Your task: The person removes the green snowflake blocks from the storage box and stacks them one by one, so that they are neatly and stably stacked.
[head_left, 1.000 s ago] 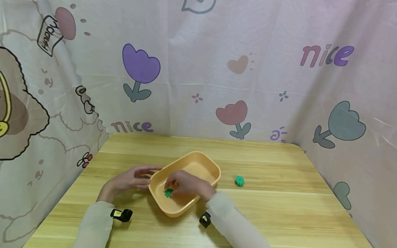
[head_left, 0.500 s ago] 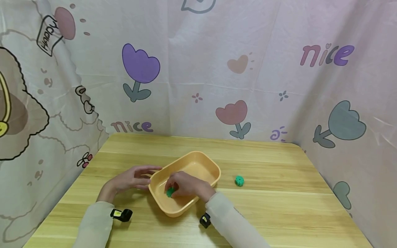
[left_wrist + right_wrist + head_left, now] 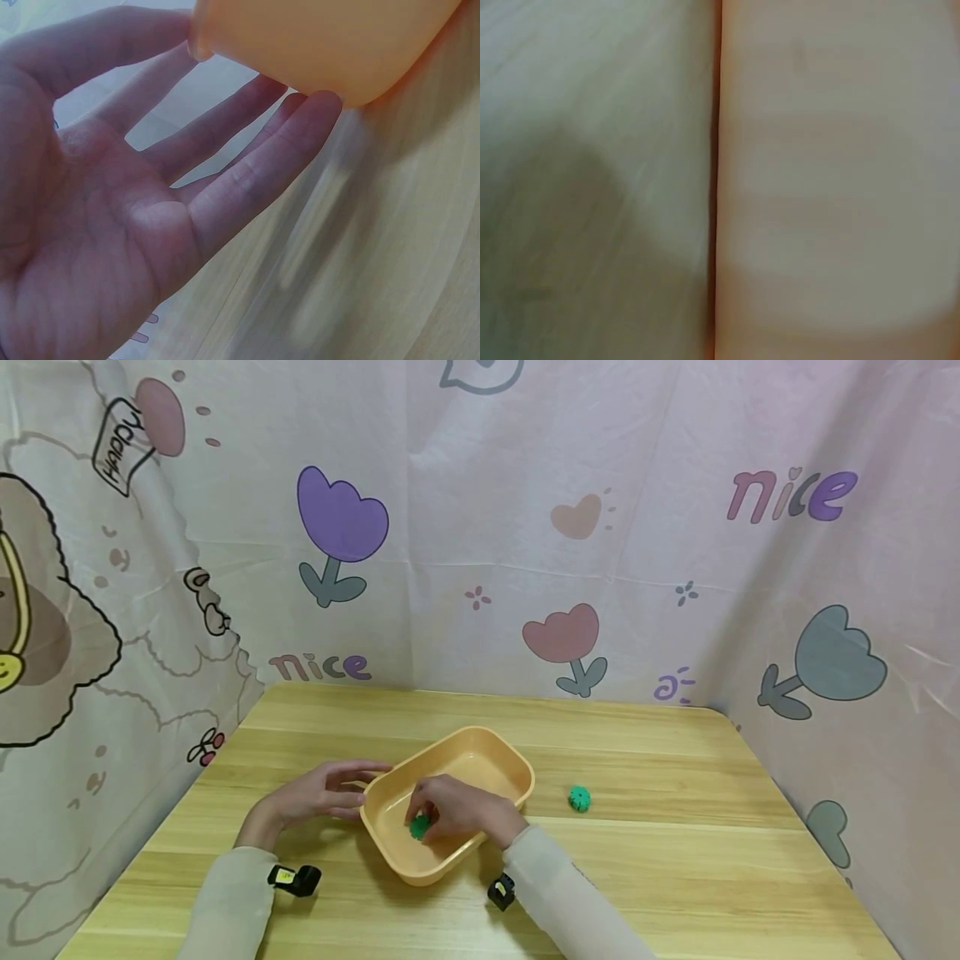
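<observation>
A peach-orange plastic basin point(image 3: 480, 768) stands slanted on the wooden table. Against its left end rests my left hand point(image 3: 318, 797), fingers mostly straight; in the left wrist view, the fingertips of this left hand point(image 3: 157, 195) touch the outer wall of the basin point(image 3: 322, 45). Inside the basin, my right hand point(image 3: 453, 808) pinches a small round green notched disc point(image 3: 419, 827) between thumb and fingers, low over the floor. Whether the disc touches the floor I cannot tell. The right wrist view holds only a blurred, pale basin wall point(image 3: 840, 180) and table, without the hand.
A second green notched disc point(image 3: 579, 798) lies on the table point(image 3: 675, 860) to the right of the basin. Behind the table hangs a printed cloth point(image 3: 465, 527), which also covers the left and right sides. A small black camera sits on each wrist.
My right hand has closed its fingers on the green disc and shifted it slightly right within the basin. My left hand and the basin have stayed in place.
</observation>
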### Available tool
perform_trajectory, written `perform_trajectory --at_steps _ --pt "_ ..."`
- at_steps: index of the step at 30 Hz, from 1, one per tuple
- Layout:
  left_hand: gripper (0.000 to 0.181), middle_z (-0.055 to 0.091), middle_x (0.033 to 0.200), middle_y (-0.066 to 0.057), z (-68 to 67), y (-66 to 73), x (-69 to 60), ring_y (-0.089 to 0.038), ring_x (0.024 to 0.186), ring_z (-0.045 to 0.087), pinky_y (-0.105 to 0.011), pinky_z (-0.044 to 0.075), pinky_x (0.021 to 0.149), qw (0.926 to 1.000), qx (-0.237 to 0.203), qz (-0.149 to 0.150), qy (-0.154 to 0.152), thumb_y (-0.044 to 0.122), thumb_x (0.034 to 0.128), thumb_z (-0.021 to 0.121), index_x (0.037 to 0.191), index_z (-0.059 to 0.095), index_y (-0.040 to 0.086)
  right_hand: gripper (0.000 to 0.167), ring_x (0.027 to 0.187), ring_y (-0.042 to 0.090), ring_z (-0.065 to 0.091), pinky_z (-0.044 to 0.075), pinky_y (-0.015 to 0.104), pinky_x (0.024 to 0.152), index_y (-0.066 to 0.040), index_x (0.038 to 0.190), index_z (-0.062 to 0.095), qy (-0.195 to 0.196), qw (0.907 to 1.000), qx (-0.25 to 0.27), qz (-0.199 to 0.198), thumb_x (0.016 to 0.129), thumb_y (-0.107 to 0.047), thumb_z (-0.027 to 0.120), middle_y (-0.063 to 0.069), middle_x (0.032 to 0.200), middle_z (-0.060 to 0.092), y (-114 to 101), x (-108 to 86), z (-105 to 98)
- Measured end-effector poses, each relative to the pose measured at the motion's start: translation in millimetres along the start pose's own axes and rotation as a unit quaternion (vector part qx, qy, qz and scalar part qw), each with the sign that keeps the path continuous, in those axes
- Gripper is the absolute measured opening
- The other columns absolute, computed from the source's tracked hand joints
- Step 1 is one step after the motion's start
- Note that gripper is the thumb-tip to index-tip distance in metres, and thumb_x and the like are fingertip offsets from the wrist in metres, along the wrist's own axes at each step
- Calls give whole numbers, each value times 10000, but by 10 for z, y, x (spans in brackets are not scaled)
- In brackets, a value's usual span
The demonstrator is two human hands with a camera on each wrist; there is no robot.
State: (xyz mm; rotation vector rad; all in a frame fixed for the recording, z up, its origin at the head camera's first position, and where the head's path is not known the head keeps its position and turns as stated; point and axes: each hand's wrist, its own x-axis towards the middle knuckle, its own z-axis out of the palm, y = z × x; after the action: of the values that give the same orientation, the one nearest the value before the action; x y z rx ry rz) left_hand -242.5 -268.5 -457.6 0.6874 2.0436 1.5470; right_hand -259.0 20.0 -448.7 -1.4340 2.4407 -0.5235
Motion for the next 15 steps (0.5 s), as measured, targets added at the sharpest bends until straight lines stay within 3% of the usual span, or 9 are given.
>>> perform_trajectory --at_steps 7,15 --pt "556 452 1521 -327 -3 -3 6 -136 1253 630 -322 609 972 10000 25 -19 -2 103 1028 580 1561 425 60 253 835 -14 601 492 52 741 -122 1070 782 60 9997 172 156 842 -190 869 -16 1022 680 13 -35 -15" --pt "554 446 1525 -330 -13 -9 10 -146 1258 629 -328 610 971 10000 -14 7 -32 96 1032 574 1562 420 54 262 824 -6 623 533 85 751 -97 1050 776 544 9960 694 157 820 -161 885 -14 996 696 32 -147 -100"
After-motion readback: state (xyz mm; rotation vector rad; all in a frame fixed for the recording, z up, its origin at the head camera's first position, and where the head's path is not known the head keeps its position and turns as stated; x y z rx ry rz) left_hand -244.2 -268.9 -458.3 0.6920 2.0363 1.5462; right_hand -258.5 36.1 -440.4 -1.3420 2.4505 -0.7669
